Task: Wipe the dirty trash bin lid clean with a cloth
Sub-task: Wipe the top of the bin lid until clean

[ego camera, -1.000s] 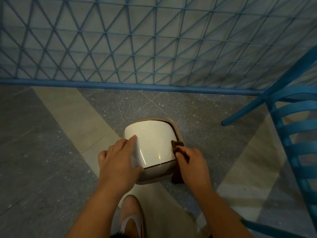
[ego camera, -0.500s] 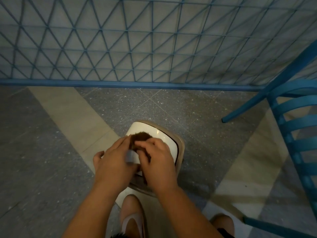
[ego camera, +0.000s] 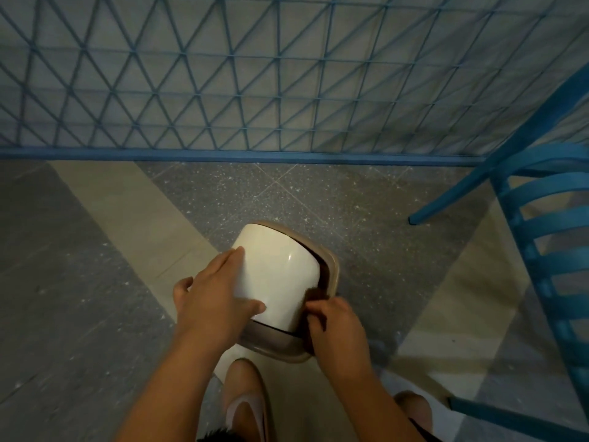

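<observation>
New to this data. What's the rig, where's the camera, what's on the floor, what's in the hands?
No machine: a person's two bare hands, filmed by one head-worn camera looking down. On the tiled floor stands a small trash bin with a cream swing lid in a tan rim. The left hand lies flat on the lid, steadying it. The right hand presses a dark cloth at the lid's right edge; little of it shows. A blue chair stands on the right, a blue lattice fence behind.
</observation>
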